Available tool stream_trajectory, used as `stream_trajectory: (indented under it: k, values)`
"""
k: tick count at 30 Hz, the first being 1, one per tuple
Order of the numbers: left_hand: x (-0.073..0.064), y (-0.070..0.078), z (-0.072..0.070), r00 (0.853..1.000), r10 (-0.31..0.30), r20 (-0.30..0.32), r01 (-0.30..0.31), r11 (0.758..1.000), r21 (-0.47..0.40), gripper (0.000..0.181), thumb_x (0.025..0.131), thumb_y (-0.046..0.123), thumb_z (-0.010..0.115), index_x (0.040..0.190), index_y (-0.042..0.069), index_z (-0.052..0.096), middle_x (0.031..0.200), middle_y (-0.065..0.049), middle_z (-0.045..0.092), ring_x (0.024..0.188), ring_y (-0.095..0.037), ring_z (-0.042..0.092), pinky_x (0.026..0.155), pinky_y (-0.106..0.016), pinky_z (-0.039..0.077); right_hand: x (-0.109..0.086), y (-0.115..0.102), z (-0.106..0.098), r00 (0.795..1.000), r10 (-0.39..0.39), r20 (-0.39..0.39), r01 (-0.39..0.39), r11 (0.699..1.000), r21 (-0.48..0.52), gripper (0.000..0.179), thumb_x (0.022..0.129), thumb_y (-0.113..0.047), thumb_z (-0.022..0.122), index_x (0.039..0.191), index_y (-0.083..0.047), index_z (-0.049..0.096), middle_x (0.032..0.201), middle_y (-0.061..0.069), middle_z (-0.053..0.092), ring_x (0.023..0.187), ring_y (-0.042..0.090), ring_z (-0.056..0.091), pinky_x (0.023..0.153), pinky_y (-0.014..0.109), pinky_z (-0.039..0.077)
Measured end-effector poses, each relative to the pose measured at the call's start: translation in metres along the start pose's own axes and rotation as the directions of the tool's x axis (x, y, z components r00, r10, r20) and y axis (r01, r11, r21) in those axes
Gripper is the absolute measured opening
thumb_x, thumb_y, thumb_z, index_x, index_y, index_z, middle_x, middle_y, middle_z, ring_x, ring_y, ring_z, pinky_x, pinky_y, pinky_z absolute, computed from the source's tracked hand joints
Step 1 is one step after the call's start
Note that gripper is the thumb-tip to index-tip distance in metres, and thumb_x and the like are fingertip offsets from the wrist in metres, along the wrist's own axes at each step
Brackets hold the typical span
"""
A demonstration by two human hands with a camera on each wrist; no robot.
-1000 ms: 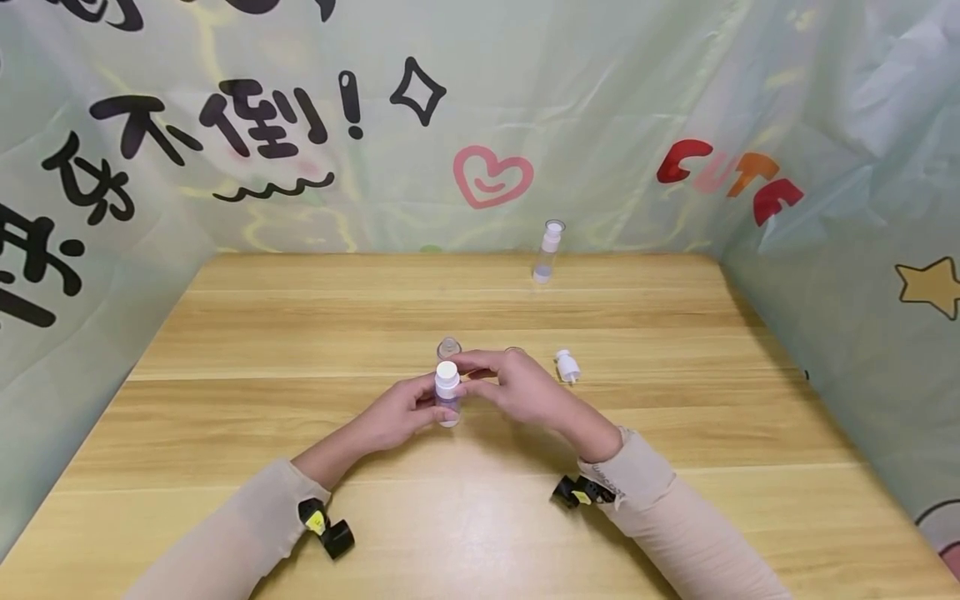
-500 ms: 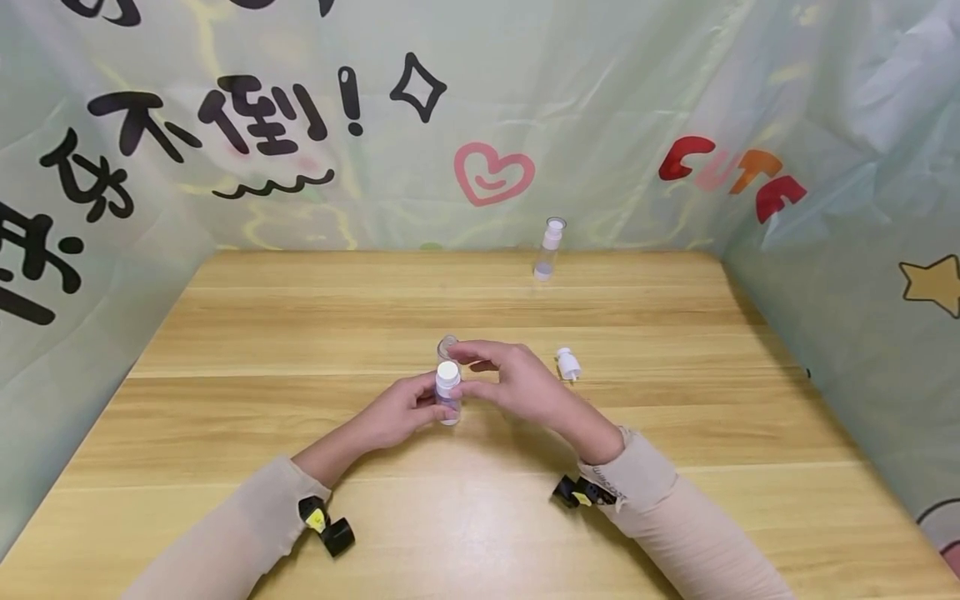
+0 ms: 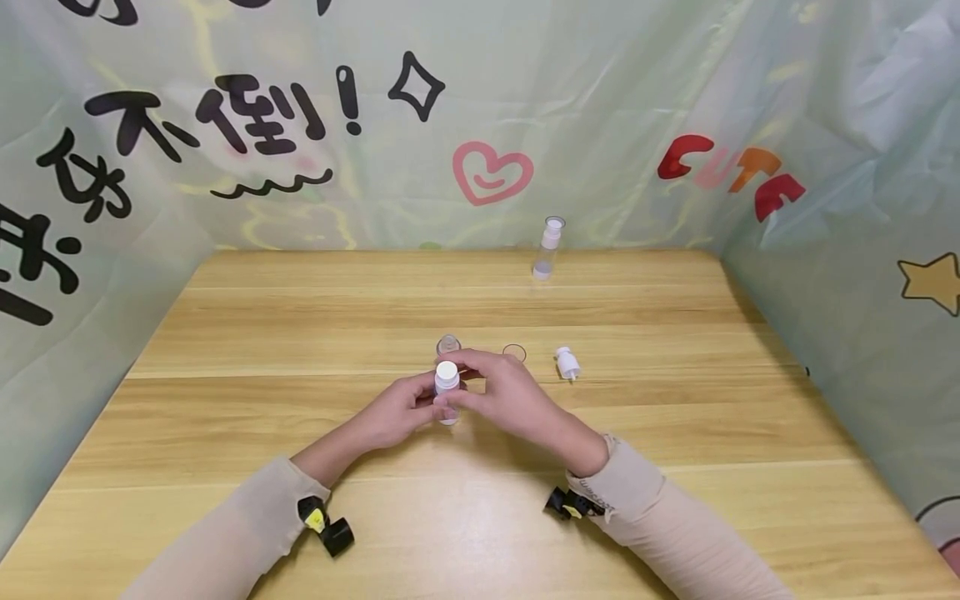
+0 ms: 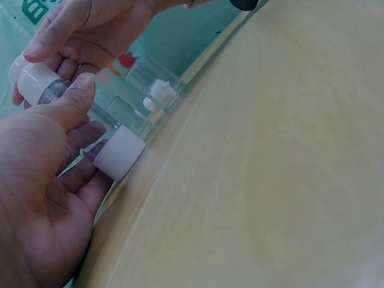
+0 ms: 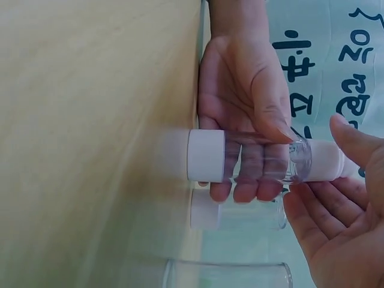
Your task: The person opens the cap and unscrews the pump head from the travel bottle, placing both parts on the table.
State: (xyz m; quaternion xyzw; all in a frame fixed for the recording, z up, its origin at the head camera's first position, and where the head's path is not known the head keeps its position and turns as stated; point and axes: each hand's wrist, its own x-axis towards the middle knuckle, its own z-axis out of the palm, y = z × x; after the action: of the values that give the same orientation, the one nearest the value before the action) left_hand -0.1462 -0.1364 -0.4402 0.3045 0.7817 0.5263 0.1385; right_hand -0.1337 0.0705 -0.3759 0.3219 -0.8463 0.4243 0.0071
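Note:
My left hand [image 3: 401, 411] grips a clear pump bottle [image 5: 255, 157] by its body, upright, thumb on one side and fingers behind. The bottle has a white base [image 5: 206, 156] and a white pump top [image 3: 447, 372]. Around that top my right hand [image 3: 510, 397] is spread loosely. In the right wrist view its thumb [image 5: 343, 129] stands a little off the white top, while the other fingers are cupped below it. Just behind both hands stands a second clear bottle [image 3: 448, 342] with an open mouth, partly hidden by the right fingers.
A loose white pump head [image 3: 567, 364] lies to the right of the hands. Beside it is a clear cap [image 3: 514, 352], mostly hidden by my right hand. A capped pump bottle [image 3: 548, 248] stands at the table's back edge, close to the printed curtain [image 3: 600, 167].
My right hand has parted from the bottle top, then come back left around it, thumb slightly nearer me. The clear cap behind it shows again. My left hand and bottle hold still.

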Motion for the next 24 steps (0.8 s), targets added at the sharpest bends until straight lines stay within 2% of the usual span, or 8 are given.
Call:
stream_trajectory:
  k: [7,15,20,24]
  values:
    - [0.0,0.0,-0.001,1.0,0.007,0.007,-0.007,1.0,-0.008,0.045,0.094,0.021,0.068,0.134,0.004,0.056,0.133,-0.01,0.06,0.118,-0.022,0.059,0.097,-0.03,0.049,0.0,0.002,-0.001,0.999,0.036,0.001,-0.036,0.999,-0.04,0.046,0.086,-0.026,0.077,0.126,-0.008,0.065,0.111,0.0,0.071,0.098,0.011,0.066,0.091,0.035,0.052]
    - [-0.001,-0.001,0.0,1.0,0.008,0.005,-0.008,1.0,-0.013,0.042,0.094,0.02,0.068,0.132,0.004,0.057,0.129,-0.011,0.062,0.112,-0.021,0.062,0.094,-0.029,0.052,0.001,0.006,-0.007,0.996,0.062,0.068,-0.061,0.998,-0.024,0.044,0.088,-0.028,0.074,0.128,-0.011,0.065,0.116,-0.002,0.07,0.102,0.01,0.066,0.093,0.036,0.051]
    - [-0.001,-0.001,0.001,1.0,0.015,0.008,-0.015,1.0,-0.021,0.044,0.093,0.02,0.068,0.132,0.003,0.056,0.126,-0.014,0.063,0.108,-0.021,0.064,0.091,-0.029,0.053,0.001,0.007,-0.011,0.994,0.06,0.092,-0.057,0.998,-0.032,0.042,0.089,-0.031,0.073,0.128,-0.015,0.066,0.115,-0.005,0.07,0.101,0.007,0.065,0.099,0.043,0.042]
    - [0.0,-0.001,0.0,1.0,0.003,0.01,-0.003,1.0,-0.024,0.045,0.093,0.023,0.068,0.132,0.003,0.056,0.127,-0.012,0.063,0.107,-0.019,0.063,0.091,-0.028,0.053,0.001,0.008,-0.012,0.995,0.047,0.084,-0.047,0.999,-0.003,0.041,0.089,-0.029,0.073,0.127,-0.014,0.066,0.115,-0.003,0.07,0.101,0.007,0.065,0.098,0.037,0.046]
